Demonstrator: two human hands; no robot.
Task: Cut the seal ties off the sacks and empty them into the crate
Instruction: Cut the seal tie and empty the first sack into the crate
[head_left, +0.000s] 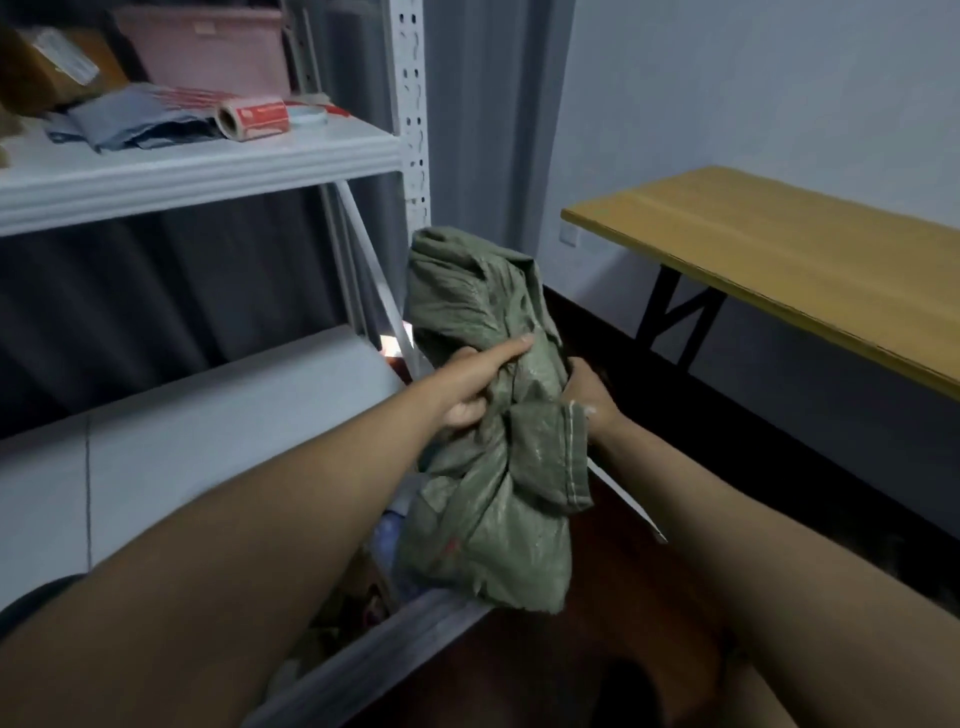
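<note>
Green woven sack (488, 431) hangs bunched in mid-air beside the shelf (197, 161), left hand (467, 384) and right hand (592, 395) both gripping it; loose folds could slip free.

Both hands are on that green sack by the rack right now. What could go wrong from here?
1. The green sack hangs folded and bunched between the left hand and right hand, so it could slip free.
2. It dangles beside the shelf rack and could snag the lower rail.

Dim, soft motion blur, wide-angle edge distortion
</note>
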